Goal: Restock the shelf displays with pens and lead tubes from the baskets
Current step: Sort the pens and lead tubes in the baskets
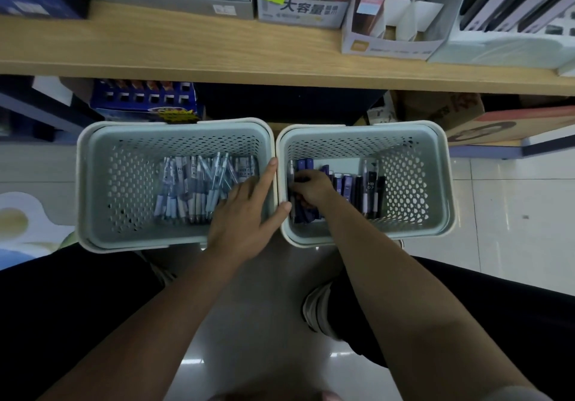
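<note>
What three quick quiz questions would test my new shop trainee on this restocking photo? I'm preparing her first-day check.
1. True or false: the right hand is curled around dark pens in the right basket.
2. Which basket holds the pale blue pens? A) left basket B) right basket
3. Fill in: the left hand rests with straight fingers over the left basket's ____ edge.

Key: 1 true; 2 A; 3 right.

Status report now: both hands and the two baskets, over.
Left hand open, resting on left perforated basket's rim. Right hand gripping dark pens in right perforated basket. Nothing blocking.
</note>
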Tool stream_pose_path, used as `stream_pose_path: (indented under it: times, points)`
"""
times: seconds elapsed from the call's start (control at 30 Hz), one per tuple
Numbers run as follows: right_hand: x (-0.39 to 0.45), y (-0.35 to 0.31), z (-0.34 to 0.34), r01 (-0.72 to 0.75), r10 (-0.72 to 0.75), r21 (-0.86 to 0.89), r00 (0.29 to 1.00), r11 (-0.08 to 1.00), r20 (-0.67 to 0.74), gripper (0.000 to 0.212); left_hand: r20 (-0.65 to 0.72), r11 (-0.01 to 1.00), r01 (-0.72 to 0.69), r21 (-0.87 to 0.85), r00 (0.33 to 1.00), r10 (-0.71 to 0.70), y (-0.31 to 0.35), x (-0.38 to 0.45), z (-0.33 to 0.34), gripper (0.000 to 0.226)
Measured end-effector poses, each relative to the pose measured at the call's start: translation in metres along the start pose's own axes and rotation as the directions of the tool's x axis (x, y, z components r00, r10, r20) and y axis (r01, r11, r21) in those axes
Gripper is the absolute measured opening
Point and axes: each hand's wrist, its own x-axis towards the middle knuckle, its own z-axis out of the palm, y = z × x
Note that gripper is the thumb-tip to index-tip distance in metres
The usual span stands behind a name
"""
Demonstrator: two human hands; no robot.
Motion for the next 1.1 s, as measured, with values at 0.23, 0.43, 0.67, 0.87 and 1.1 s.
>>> stream_pose_path:
  times: [0.23,0.43,0.67,0.87,1.1]
  points:
    - [-0.006,-0.006,-0.007,0.04,-0.04,0.028,0.999,0.999,-0.017,0.013,0.005,1.0,0.004,0.013,1.0,-0.004,0.001,0.0,-0.001,0.075]
    - [-0.035,-0.007,-0.036,0.116,-0.111,0.296,0.993,0.948,-0.033,0.01,-0.016,1.0,-0.002,-0.002,1.0,0.002,0.0,-0.001,0.0,0.076]
    - [-0.094,-0.048,-0.047,0.317,-0.377,0.479,0.926,0.819,0.033,0.008,-0.201,0.895,-0.004,-0.446,0.975,-0.096,0.009,-0.001,-0.018,0.069]
    - [-0.118,-0.082,-0.01,0.317,-0.393,0.472,0.917,0.823,0.07,0.008,-0.194,0.66,0.017,-0.751,0.95,-0.245,0.011,-0.007,-0.05,0.026]
    - [-0.097,-0.058,0.026,0.383,-0.422,-0.178,0.843,0.906,-0.333,0.053,-0.156,0.653,0.191,-0.733,0.887,-0.434,-0.048,-0.011,-0.046,0.015]
